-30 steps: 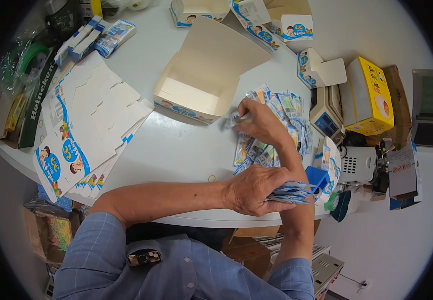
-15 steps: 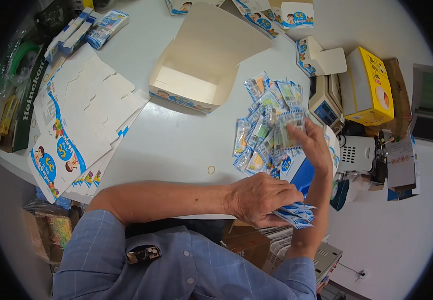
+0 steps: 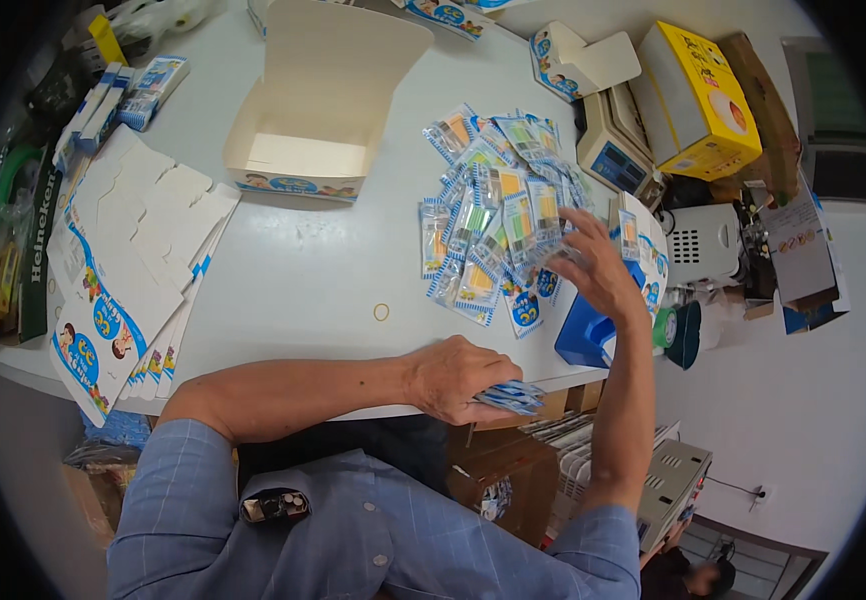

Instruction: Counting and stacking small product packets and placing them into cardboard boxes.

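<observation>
A person's left hand (image 3: pixel 458 378) clasps a sheaf of small blue-and-white plastic packets (image 3: pixel 513 397) at the front edge of a curved white table (image 3: pixel 313 270). The right hand (image 3: pixel 601 268), fingers parted and bent, is at the near right side of a loose heap of clear, blue-edged plastic sachets (image 3: pixel 473 215) (whether it grips one cannot be told). Left of the heap, an open white cardboard box (image 3: pixel 303 155) stands beyond a thin yellow ring (image 3: pixel 381 312).

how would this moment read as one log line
left hand: holding packet bunch | right hand: open, at right side of packet pile | box: open, on table, left of pile
</observation>
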Demonstrator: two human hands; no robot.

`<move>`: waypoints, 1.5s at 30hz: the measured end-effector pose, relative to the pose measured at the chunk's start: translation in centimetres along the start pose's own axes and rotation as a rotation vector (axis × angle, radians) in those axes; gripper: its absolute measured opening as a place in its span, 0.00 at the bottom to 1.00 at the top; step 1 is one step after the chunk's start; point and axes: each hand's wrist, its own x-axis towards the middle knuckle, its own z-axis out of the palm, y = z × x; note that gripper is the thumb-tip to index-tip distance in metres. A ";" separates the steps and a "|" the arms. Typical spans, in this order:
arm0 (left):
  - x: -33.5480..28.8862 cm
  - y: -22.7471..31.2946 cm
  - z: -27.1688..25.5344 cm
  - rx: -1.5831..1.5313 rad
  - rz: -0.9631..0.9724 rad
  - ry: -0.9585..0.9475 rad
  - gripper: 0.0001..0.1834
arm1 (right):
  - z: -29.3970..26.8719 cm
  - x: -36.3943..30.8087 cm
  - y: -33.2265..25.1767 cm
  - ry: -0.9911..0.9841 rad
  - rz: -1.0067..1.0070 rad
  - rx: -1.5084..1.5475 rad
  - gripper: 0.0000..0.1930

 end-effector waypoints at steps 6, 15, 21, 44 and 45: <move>-1.0 -0.6 0.4 0.019 -0.079 -0.093 0.22 | -0.1 4.2 -1.4 -0.074 0.586 0.505 0.23; -1.1 -1.0 0.4 0.018 -0.102 -0.066 0.22 | 4.5 7.2 -1.4 0.259 0.907 0.491 0.21; -0.8 -0.9 0.7 0.029 -0.094 -0.075 0.22 | 2.1 3.8 0.8 0.120 0.901 1.051 0.17; -1.0 -1.1 0.6 0.023 -0.136 -0.093 0.24 | 0.8 11.3 -1.8 -0.233 0.231 0.377 0.35; -0.9 -1.1 0.6 0.022 -0.123 -0.082 0.24 | 1.4 12.1 -1.6 -0.269 0.165 0.238 0.35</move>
